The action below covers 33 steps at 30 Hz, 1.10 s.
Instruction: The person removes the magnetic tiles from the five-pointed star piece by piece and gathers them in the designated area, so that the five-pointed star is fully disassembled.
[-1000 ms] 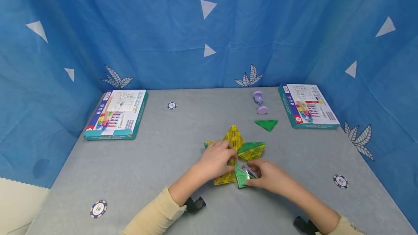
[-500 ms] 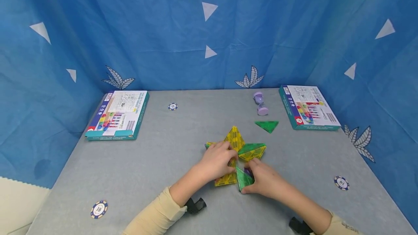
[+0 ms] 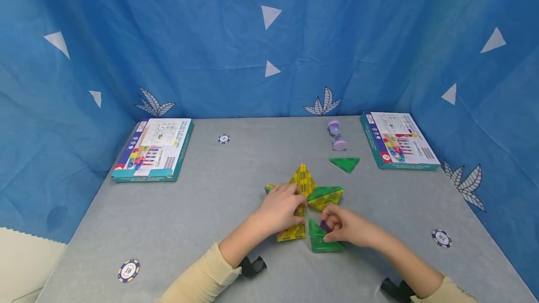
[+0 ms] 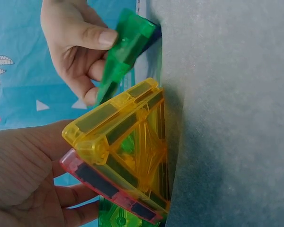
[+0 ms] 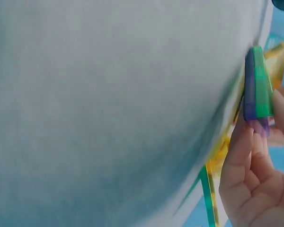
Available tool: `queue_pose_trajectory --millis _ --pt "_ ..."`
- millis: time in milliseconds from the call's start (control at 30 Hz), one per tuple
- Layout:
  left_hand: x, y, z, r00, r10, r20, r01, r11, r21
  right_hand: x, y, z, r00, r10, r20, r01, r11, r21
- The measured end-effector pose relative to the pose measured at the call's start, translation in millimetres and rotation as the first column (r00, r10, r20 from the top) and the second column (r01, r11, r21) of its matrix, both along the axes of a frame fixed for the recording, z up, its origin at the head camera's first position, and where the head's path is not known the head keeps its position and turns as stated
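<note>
Your left hand (image 3: 281, 209) presses curled fingers on the yellow tile cluster (image 3: 304, 182) at table centre. Your right hand (image 3: 346, 228) pinches a green triangle tile (image 3: 321, 242), at the cluster's 5 o'clock.

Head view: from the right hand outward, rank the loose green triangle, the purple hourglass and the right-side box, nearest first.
1. loose green triangle: flat on the table, just beyond the right hand.
2. purple hourglass: farther back, behind that triangle.
3. right-side box: at the far right corner; close to the hourglass in range, yet looks slightly farther.
</note>
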<state>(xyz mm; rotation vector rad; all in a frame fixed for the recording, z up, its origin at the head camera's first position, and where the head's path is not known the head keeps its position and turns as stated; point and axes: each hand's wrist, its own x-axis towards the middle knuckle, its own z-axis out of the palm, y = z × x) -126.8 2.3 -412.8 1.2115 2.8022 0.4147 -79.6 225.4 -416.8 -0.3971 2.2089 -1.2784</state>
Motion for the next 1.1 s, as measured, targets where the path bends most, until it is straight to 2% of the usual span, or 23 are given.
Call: queue_pose_trajectory --millis 67,133,200,233,267,333,367,400,433,467,533,633,700,767,833,900,1000,1067,1100 --pt "-0.5 -0.9 0.6 1.000 -0.003 0.024 0.003 1.000 0.017 -2.7 3.4 7.0 1.000 -0.010 0.025 0.010 1.000 -0.015" --pt "-2.3 -2.5 2.3 0.997 -0.015 0.074 0.010 0.998 0.066 -5.8 5.2 14.3 0.999 -0.033 0.015 0.034 0.999 -0.023" --pt "-4.5 -5.2 5.8 0.981 -0.034 0.191 0.003 0.987 0.162 -9.3 5.8 21.6 0.998 -0.069 -0.008 0.069 0.997 -0.040" --pt "-5.8 -6.6 7.8 0.962 -0.053 0.269 -0.009 0.974 0.225 -10.8 5.7 25.1 0.996 -0.089 -0.023 0.088 0.995 -0.051" --pt "-7.3 -7.8 10.1 0.933 -0.078 0.350 -0.029 0.956 0.291 -12.5 5.2 28.2 0.993 -0.112 -0.031 0.110 0.992 -0.065" --pt "-9.8 -9.7 14.6 0.857 -0.131 0.498 -0.095 0.910 0.403 -15.8 3.4 33.4 0.986 -0.159 -0.048 0.154 0.984 -0.086" --pt "-10.8 -10.4 16.6 0.815 -0.153 0.559 -0.139 0.885 0.445 -17.3 2.0 35.6 0.983 -0.177 -0.053 0.172 0.981 -0.091" --pt "-11.8 -10.7 17.6 0.782 -0.167 0.601 -0.178 0.864 0.471 -18.7 0.1 37.6 0.980 -0.193 -0.055 0.187 0.978 -0.097" --pt "-12.5 -10.8 18.3 0.760 -0.175 0.626 -0.209 0.846 0.490 -19.8 -1.9 39.6 0.977 -0.207 -0.060 0.200 0.975 -0.099" --pt "-13.2 -10.8 18.5 0.748 -0.177 0.640 -0.236 0.830 0.505 -21.0 -4.4 40.9 0.974 -0.218 -0.060 0.211 0.972 -0.101" --pt "-14.2 -10.6 17.9 0.748 -0.167 0.643 -0.278 0.801 0.531 -22.7 -9.7 42.9 0.970 -0.234 -0.066 0.226 0.969 -0.101" --pt "-15.5 -10.6 16.4 0.769 -0.139 0.624 -0.315 0.767 0.558 -25.9 -15.6 44.1 0.964 -0.257 -0.074 0.249 0.963 -0.105" --pt "-16.9 -11.2 15.9 0.776 -0.130 0.618 -0.331 0.749 0.573 -28.9 -17.1 43.7 0.959 -0.274 -0.076 0.265 0.957 -0.116" --pt "-18.2 -12.7 17.0 0.778 -0.113 0.618 -0.348 0.742 0.573 -32.4 -16.7 43.5 0.957 -0.278 -0.084 0.266 0.955 -0.134" --pt "-17.2 -15.2 26.1 0.782 -0.093 0.617 -0.360 0.741 0.567 -36.1 -16.2 44.6 0.955 -0.284 -0.085 0.269 0.950 -0.159" --pt "-21.2 -19.0 28.0 0.788 -0.078 0.610 -0.368 0.735 0.570 -41.0 -15.6 47.7 0.952 -0.293 -0.086 0.277 0.947 -0.165" --pt "-31.0 -28.0 28.7 0.775 -0.080 0.627 -0.406 0.697 0.591 -51.5 -12.8 54.3 0.943 -0.318 -0.099 0.300 0.941 -0.158" --pt "-43.2 -36.0 21.4 0.757 -0.089 0.647 -0.446 0.652 0.613 -61.8 -8.1 59.3 0.934 -0.339 -0.114 0.323 0.936 -0.137" --pt "-47.9 -40.1 21.6 0.745 -0.083 0.662 -0.477 0.628 0.615 -67.6 -5.2 61.6 0.928 -0.353 -0.122 0.339 0.932 -0.127"
